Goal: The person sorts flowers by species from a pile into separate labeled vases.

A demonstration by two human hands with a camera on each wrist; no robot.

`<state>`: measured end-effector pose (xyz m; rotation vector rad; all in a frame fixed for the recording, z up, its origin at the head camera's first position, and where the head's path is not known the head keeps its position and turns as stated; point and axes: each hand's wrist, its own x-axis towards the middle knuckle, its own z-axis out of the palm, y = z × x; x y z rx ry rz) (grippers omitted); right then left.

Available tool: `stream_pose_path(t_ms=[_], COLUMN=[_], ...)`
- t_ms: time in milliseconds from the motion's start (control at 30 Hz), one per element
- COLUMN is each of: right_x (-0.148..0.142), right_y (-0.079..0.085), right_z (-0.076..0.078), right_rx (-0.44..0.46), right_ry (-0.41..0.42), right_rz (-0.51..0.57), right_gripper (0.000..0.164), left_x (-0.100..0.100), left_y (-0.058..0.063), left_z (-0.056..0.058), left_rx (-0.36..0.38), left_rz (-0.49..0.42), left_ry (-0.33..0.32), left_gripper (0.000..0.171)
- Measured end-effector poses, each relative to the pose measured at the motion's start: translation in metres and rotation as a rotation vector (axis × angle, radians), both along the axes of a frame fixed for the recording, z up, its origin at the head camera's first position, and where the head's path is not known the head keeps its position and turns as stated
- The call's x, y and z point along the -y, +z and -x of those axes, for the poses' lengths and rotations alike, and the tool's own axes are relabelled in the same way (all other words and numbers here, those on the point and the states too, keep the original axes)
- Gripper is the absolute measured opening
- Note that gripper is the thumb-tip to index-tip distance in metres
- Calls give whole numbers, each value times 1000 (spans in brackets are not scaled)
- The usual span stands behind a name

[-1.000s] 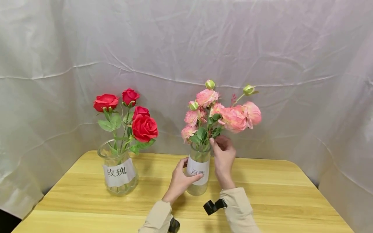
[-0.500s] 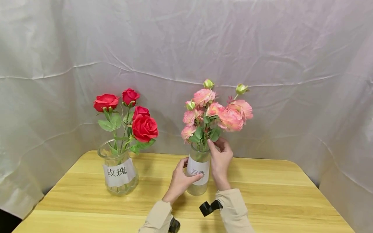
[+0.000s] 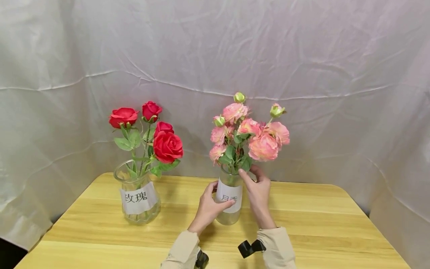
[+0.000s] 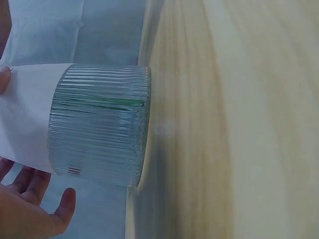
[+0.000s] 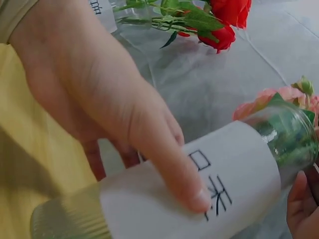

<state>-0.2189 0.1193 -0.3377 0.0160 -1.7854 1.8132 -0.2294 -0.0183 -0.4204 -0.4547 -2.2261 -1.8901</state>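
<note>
A ribbed glass vase [image 3: 226,218] with a white paper label [image 3: 229,197] stands upright at the table's middle. Around its lower body my left hand [image 3: 209,209] holds it, thumb across the label and fingers behind. Pink artificial flowers [image 3: 263,145] with green buds and leaves rise out of this vase. At the right of the vase's mouth is my right hand [image 3: 258,192], thumb tip by the rim and index finger farther back, with a gap between them. In the right wrist view only part of the right hand [image 5: 301,209] shows, beside the vase neck.
To the left stands a wider glass vase [image 3: 154,216], labelled too, holding several red roses [image 3: 168,147]. The wooden table [image 3: 319,224] has a grey cloth backdrop [image 3: 188,48] behind and at both sides. A black camera is strapped to each wrist.
The blossoms at the right have come inward to the left and settled lower. My right hand has slid down from the stems to the rim. The left hand keeps its hold on the vase.
</note>
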Motion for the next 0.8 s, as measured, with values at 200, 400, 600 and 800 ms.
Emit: stream_pose_path(t_ms=[200, 400, 600, 800], right_x=[-11, -24, -40, -65], right_y=[-9, -18, -27, -34], right_z=[0, 0, -3, -13], right_rx=[-9, 29, 121, 211], right_ry=[130, 200, 212, 196], right_rz=[-4, -78, -181, -275], right_gripper=[34, 37, 37, 40], left_x=[1, 2, 5, 17], left_y=[0, 0, 0, -1], left_z=[0, 0, 1, -3], left_rx=[-1, -5, 1, 12], left_rz=[-1, 0, 17, 141], left_ry=[1, 5, -7, -44], left_gripper=[72, 71, 71, 76])
